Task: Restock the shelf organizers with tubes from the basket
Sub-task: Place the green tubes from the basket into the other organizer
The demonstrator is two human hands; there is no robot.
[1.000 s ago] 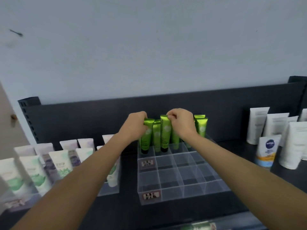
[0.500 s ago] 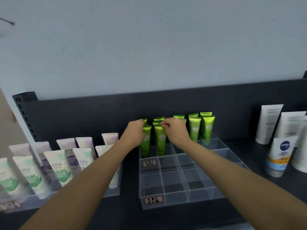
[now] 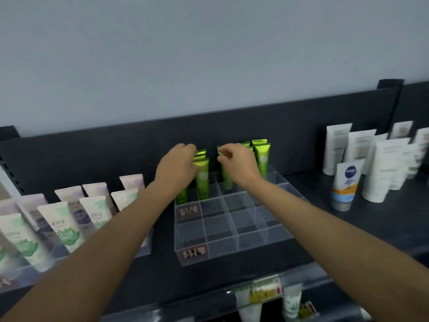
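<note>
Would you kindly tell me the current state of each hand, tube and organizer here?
Left hand: pinches the top of a green tube.
Right hand: pinches the top of a second green tube.
Other green tubes: upright in the back compartments.
Clear organizer: front rows empty.
Nivea tube: standing cap down on the shelf.

Green tubes [image 3: 202, 176] — clear organizer [image 3: 232, 240], dark shelf [image 3: 383, 217].

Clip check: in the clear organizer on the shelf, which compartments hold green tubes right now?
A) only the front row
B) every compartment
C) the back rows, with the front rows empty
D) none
C: the green tubes stand upright at the back of the clear organizer, and its front compartments hold nothing.
</note>
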